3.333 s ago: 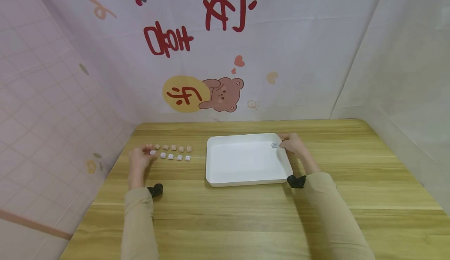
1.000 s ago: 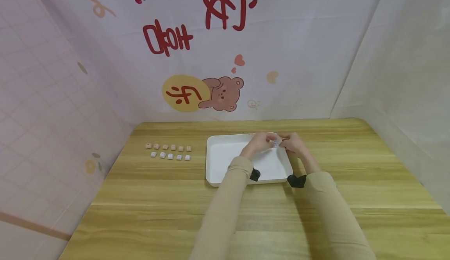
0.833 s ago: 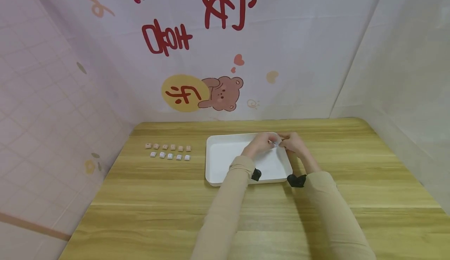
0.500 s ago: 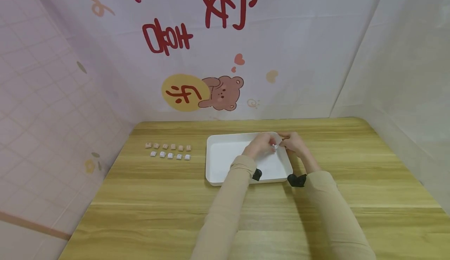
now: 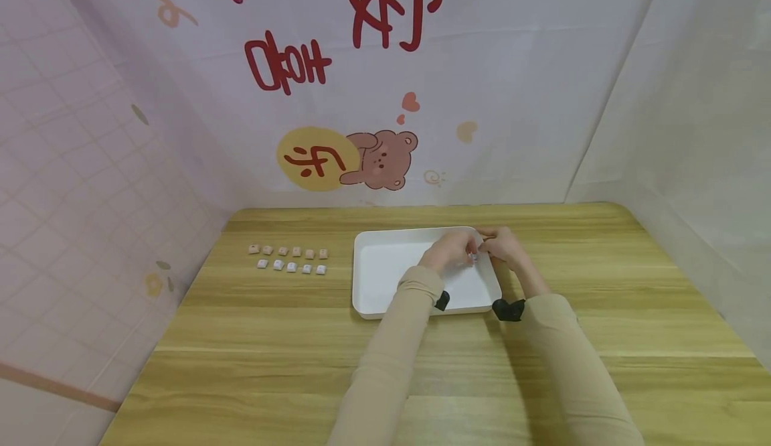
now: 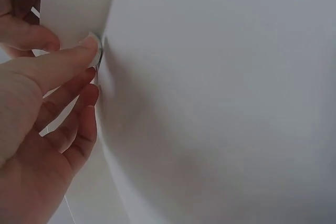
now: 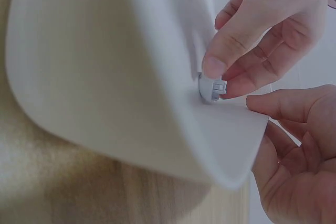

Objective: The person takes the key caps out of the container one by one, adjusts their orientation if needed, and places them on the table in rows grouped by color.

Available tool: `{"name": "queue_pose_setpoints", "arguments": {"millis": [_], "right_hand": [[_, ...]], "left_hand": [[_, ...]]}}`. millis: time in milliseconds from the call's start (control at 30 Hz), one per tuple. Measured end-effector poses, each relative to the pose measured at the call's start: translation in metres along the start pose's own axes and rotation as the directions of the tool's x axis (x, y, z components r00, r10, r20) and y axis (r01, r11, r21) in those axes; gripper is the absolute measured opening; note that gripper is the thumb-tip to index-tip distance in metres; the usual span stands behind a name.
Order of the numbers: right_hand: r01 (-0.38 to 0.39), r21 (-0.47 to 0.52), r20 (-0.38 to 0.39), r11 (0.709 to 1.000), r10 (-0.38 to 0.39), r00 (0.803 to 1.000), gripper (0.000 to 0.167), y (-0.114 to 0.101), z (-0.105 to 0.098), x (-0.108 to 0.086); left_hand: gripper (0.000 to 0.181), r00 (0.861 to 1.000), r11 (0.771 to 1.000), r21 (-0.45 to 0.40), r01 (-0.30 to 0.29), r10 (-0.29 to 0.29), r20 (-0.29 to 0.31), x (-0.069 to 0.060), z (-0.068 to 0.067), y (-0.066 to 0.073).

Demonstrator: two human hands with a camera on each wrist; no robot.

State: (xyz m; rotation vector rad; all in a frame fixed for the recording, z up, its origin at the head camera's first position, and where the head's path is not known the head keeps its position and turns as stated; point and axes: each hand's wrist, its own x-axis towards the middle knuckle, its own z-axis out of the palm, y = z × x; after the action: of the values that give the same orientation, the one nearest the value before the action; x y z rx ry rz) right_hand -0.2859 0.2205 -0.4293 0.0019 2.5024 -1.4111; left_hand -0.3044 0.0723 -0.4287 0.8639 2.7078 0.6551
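Observation:
A white tray (image 5: pixel 385 285) stands on the wooden table. Inside its right end, my left hand (image 5: pixel 448 248) pinches a small white keycap (image 7: pixel 208 88) between thumb and fingers, close against the tray wall. The right wrist view shows the keycap on its side, its underside stem facing the fingers; the left wrist view shows only its edge, mostly behind the thumb. My right hand (image 5: pixel 504 248) grips the tray's right rim near the far corner, thumb inside and fingers under the outer side.
Left of the tray lie two rows of keycaps: beige keycaps (image 5: pixel 296 252) behind, white keycaps (image 5: pixel 292 267) in front. The wooden table (image 5: pixel 301 365) reaches back to a printed cloth (image 5: pixel 512 98), with cloth at both sides too.
My left hand has come from the keycap rows over into the tray and pinches the keycap there. In the last second it has edged slightly toward me and right. My right hand stays put.

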Motion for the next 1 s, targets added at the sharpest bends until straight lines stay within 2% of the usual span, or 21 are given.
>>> {"name": "queue_pose_setpoints", "arguments": {"millis": [167, 467, 667, 867, 1000], "right_hand": [[0.001, -0.002, -0.003, 1.000, -0.001, 1.000, 0.056, 0.000, 0.000, 0.000], [0.008, 0.010, 0.012, 1.000, -0.008, 1.000, 0.054, 0.000, -0.001, -0.001], [-0.003, 0.001, 0.011, 1.000, 0.003, 1.000, 0.053, -0.002, 0.000, -0.002], [-0.017, -0.009, 0.005, 1.000, 0.017, 1.000, 0.053, -0.003, 0.000, -0.002], [-0.025, -0.006, 0.005, 1.000, 0.025, 1.000, 0.053, -0.003, 0.000, -0.002]], "left_hand": [[0.019, 0.999, 1.000, 0.014, 0.024, -0.024, 0.027, 0.000, 0.000, 0.001], [0.024, 0.993, 1.000, -0.004, 0.004, -0.004, 0.117, -0.001, -0.006, -0.003], [0.018, 0.990, 0.992, -0.122, 0.037, -0.020, 0.139, -0.008, -0.018, -0.005], [0.017, 0.995, 0.975, -0.220, -0.015, 0.036, 0.092, -0.015, -0.030, -0.012], [0.023, 0.997, 0.947, -0.319, -0.030, 0.051, 0.058, -0.021, -0.034, -0.018]]}}
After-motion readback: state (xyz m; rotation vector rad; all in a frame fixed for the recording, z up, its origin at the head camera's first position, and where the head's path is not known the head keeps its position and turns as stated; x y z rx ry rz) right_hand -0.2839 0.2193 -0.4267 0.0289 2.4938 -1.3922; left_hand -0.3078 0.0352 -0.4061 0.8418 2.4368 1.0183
